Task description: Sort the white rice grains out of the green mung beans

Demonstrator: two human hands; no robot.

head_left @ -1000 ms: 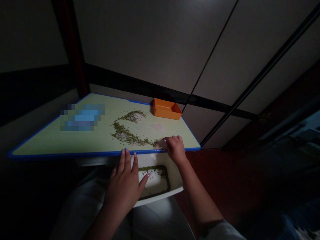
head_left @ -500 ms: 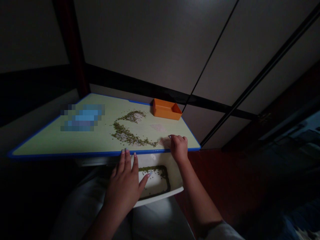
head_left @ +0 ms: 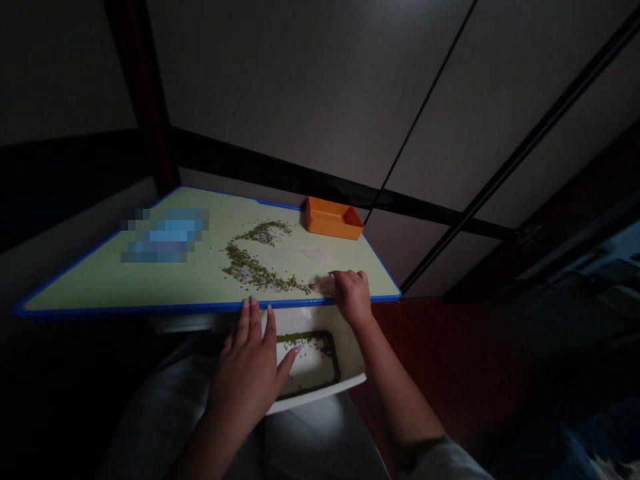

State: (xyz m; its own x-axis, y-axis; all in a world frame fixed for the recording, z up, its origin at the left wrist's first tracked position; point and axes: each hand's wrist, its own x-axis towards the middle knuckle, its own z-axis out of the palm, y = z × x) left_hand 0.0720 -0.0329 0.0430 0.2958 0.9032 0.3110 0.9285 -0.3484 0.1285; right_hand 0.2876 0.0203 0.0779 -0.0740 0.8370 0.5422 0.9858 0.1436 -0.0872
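From the grains (head_left: 235,255), one box (head_left: 333,228) is placed at two o'clock, one tub (head_left: 353,350) at five. Left fingers (head_left: 255,325) are spread, ungripping; right fingers (head_left: 345,281) are curled, grasp indeterminable.

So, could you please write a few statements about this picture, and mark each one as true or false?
1. The orange box stands near the far edge of the table. True.
2. The left hand is inside the orange box. False: it is at the table's near edge.
3. Green grains lie only on the table. False: some are also in the white tub.
4. The right hand is to the right of the left hand. True.
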